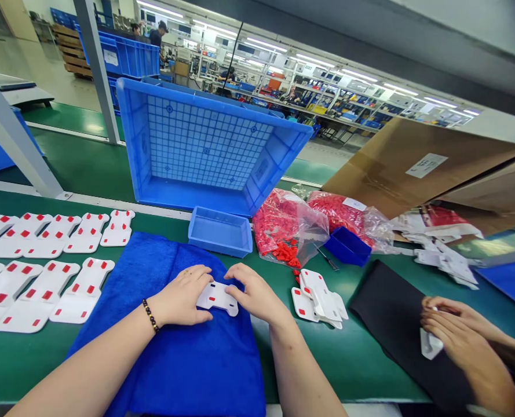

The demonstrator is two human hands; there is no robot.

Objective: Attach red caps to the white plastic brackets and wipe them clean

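Two bare hands met over one white plate (217, 296) at the centre of the frame, where it lay on a folded blue cloth (196, 365) spread across the green bench (348, 362). To judge by its thin, smooth look, the plate would handle as light and fairly stiff, a little slick on its bare faces, with the narrow tabs likely its weakest parts; the cloth under it seemed soft enough to spare the surface. Its outer edges looked the best place to take hold, clear of the red patch and the dark slots that showed on its upper face. The left hand (185, 295), a beaded bracelet (150, 315) at its wrist, lay palm down over the plate's left end, fingers bent along the far side and thumb stretched toward the near side; how firmly it gripped could not be told. The right hand (257, 289) came in from the lower right, fingers curled above the plate's right end, the thumb at its upper corner, with a gap between thumb and forefinger; whether it pinched anything was unclear. Similar plates (81, 292) with red patches stood in rows at the left of the frame.
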